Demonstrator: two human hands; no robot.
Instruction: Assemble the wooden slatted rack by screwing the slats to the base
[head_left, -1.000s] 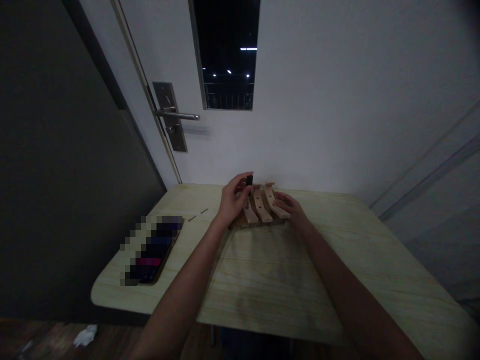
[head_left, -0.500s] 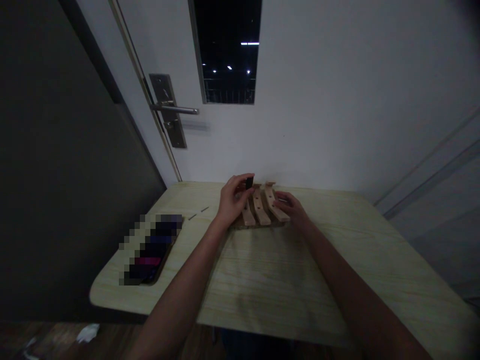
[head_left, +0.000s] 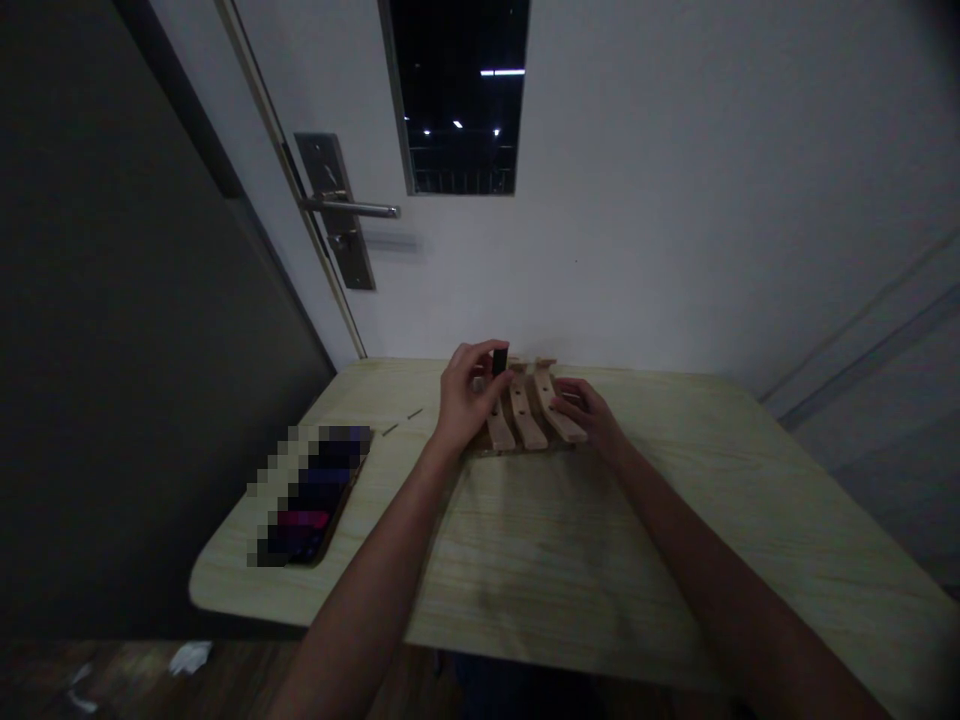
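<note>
A small wooden rack (head_left: pixel 529 428) of curved slats with dark holes stands on the table, near its far edge. My left hand (head_left: pixel 469 393) is closed at its left side, with a small black rectangular piece (head_left: pixel 500 361) between thumb and fingers above the slats. What that piece is, I cannot make out. My right hand (head_left: pixel 592 412) grips the rack's right side, its fingers curled against the outer slat. The left part of the rack is hidden behind my left hand.
On the table (head_left: pixel 750 520), a phone (head_left: pixel 319 500), partly pixelated, lies at the left. Two thin metal pins, a nearer one (head_left: pixel 390 430) and a farther one (head_left: pixel 415 413), lie beyond it. A white door with a lever handle (head_left: pixel 352 208) rises behind the table.
The view has tilted down slightly and shifted a little to the left. Both hands keep nearly the same hold, and the black piece stays in my left hand.
</note>
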